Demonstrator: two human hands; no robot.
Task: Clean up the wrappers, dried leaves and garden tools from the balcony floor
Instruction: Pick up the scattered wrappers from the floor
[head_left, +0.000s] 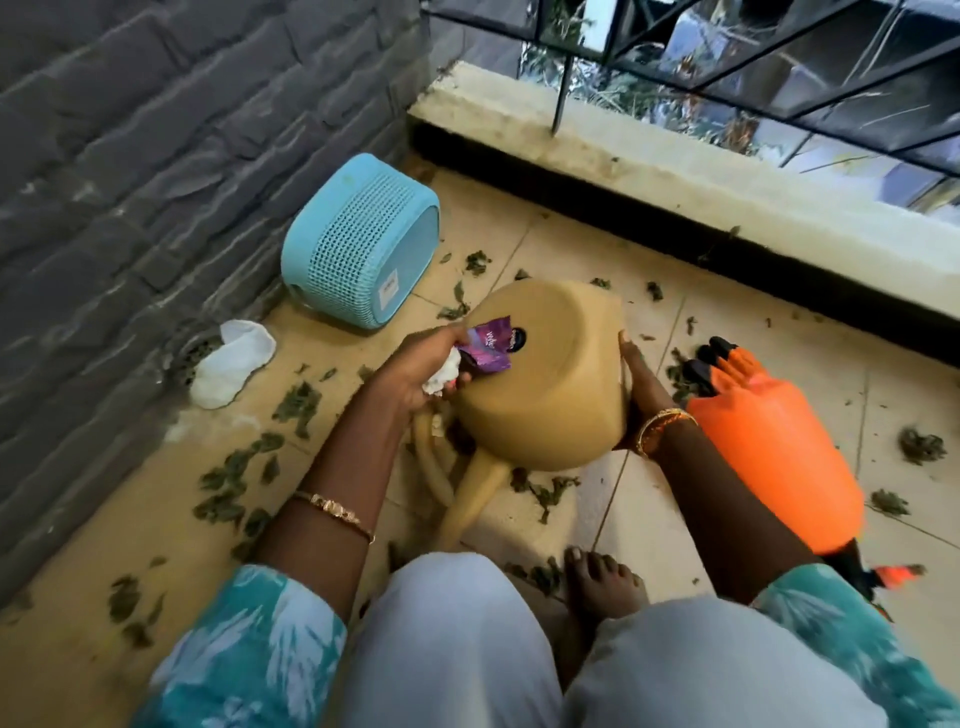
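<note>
Mid-collection, judging by the litter: blue basket (358, 241) on its side at upper left, white cloth (234, 361) beside it, dried leaves (298, 402) scattered over the floor (727, 332). At centre, left hand (415, 371) clutching purple wrapper (491, 345) and white scrap; right hand (641, 382) flat against overturned tan watering can (545, 374). Next, probably: righting the can, binning wrappers, then orange sprayer (774, 457) at right.

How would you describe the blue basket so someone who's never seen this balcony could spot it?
Start at the grey brick wall on the left and follow it to the corner by the low ledge. There the light blue basket lies tipped on its side, the only blue, mesh-sided thing on the floor.
</note>
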